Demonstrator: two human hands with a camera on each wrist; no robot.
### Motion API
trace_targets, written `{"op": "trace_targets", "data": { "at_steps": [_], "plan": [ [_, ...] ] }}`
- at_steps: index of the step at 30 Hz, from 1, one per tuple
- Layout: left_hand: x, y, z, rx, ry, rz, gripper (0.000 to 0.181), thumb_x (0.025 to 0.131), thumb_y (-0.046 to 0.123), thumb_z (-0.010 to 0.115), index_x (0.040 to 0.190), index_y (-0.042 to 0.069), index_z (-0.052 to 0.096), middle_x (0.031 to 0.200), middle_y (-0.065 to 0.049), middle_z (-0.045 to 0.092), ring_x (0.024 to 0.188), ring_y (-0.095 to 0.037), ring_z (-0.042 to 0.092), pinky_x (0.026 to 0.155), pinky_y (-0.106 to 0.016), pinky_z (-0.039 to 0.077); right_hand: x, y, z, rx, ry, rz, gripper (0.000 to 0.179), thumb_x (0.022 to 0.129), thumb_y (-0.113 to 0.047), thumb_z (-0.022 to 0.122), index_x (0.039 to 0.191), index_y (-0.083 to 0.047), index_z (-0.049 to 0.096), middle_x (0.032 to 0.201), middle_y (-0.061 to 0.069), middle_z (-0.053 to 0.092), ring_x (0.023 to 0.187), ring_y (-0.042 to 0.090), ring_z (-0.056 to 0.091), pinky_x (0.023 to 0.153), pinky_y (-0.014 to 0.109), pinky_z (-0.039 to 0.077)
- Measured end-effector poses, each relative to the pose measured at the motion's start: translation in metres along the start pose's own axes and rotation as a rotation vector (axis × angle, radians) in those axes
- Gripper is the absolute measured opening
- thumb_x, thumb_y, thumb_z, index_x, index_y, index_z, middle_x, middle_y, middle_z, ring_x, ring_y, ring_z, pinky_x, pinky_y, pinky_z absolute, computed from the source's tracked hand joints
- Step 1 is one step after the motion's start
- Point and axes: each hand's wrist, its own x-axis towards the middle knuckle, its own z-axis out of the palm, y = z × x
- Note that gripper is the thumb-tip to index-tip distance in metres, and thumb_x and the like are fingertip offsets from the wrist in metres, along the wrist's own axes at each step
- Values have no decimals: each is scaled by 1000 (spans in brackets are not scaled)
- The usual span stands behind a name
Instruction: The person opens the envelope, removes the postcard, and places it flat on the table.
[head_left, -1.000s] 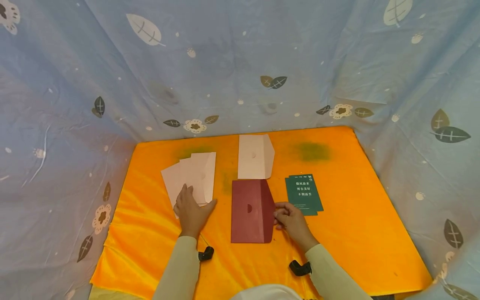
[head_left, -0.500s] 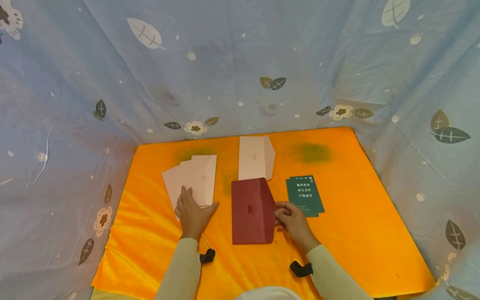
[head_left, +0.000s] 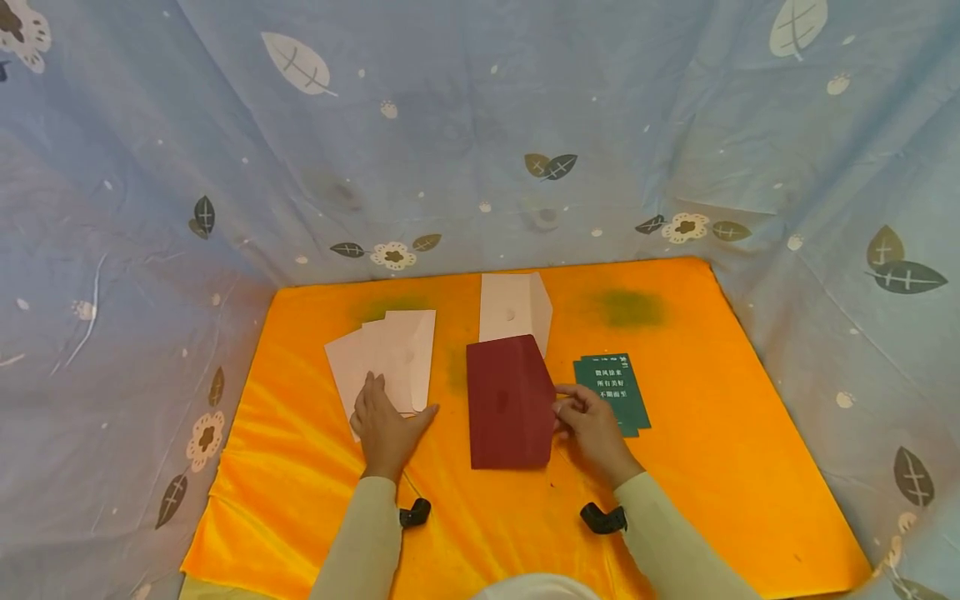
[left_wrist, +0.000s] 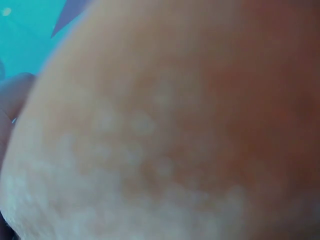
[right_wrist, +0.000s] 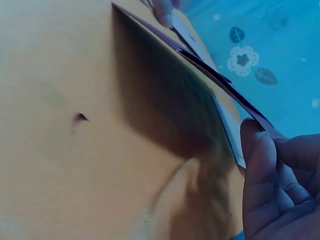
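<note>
Pinching the pointed flap end of a dark red envelope point(head_left: 510, 404), the right hand point(head_left: 592, 429) had its thumb and forefinger closed together on the paper. The right wrist view showed that envelope lifted and tilted over the orange-covered bench point(head_left: 720, 492), with a broad shadow beneath it; those fingers point(right_wrist: 300, 150) met at its raised edge. Seen from the head, it was in the middle, between the two hands, and its far end overlapped the near part of a single pale envelope point(head_left: 505, 304), whose own flap pointed to the right.

The left hand point(head_left: 386, 433) lay over the near part of some fanned pale envelopes point(head_left: 382, 354), at least three of them, its fingers partly spread, its thumb held out to the side and nothing gripped. The left wrist view was mostly blurred skin and told little more.

Just beyond the right hand, and partly hidden by it, overlapping green cards point(head_left: 618, 387) bore white characters. A black device point(head_left: 415, 513) sat at the left wrist and another black device point(head_left: 603, 518) at the right. Behind the bench hung a blue-grey curtain point(head_left: 442, 125) printed with leaves and flowers.
</note>
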Motion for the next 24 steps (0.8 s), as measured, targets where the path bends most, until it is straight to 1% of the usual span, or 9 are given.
{"op": "trace_targets", "data": {
  "at_steps": [8,14,21,24],
  "plan": [
    [1,0,-1,-3,-6,-3,123,77,64,93,167,4,34,177,-14,24,155,-41,26,115,-69,19,14,-5,-10,-16,33,-18,37,112,-9,62,148,-2,61,107,20,71,87,29,70,74,36,61],
    [1,0,0,2,0,-7,121,78,64,93,166,4,35,176,-14,25,154,-41,27,115,-69,19,28,-10,-16,-36,72,-19,38,112,-14,63,150,-6,62,107,18,72,89,29,71,76,39,62],
    [1,-3,3,9,9,6,120,78,65,92,165,3,36,176,-15,27,153,-41,28,114,-68,20,41,-17,-18,-57,88,-8,41,114,-18,61,154,-9,59,120,18,70,94,33,70,79,39,60],
    [1,-5,4,11,13,11,119,79,65,91,165,3,36,175,-15,27,153,-41,28,115,-68,20,47,-18,-18,-56,93,-10,42,114,-19,61,155,-9,59,122,18,70,96,34,69,79,38,60]
  ]
}}
